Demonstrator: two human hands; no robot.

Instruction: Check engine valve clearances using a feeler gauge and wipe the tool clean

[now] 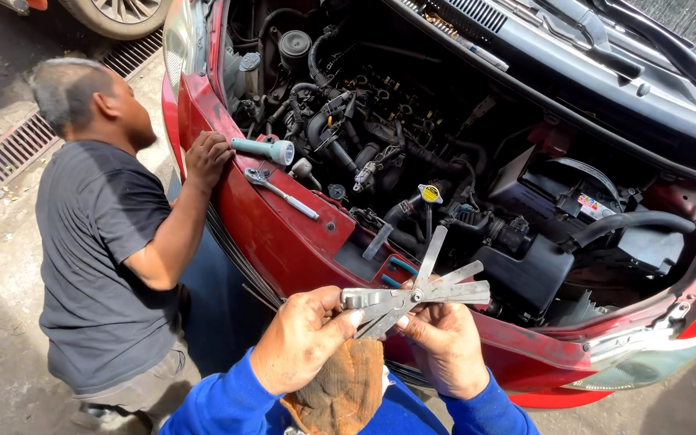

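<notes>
— Feeler gauge, the steel set of thin fanned blades (412,294): where is it?

— In both my hands, in front of the red car's front panel (283,234), below the open engine bay (412,153). My left hand (304,338) has its grip clamped on the gauge's folded metal case, thumb on top. My right hand (443,342) pinches the blades from underneath, fingers together on them. Several blades splay out to the right and one stands up towards the engine.

— Anything else in your hands?

— A worn orange-brown cloth (344,391) sits under my left palm, hanging down between my blue sleeves.

— What lies on the car?

— On the front panel, up and left of the gauge, a silver ratchet wrench (281,193) lies slanted. Just above it rests a pale green torch with a clear lens (263,149).

— And the other person?

— A person in a dark grey T-shirt (98,266) stands left of the panel, one hand (207,157) resting on its edge, touching the torch's tail end.
</notes>
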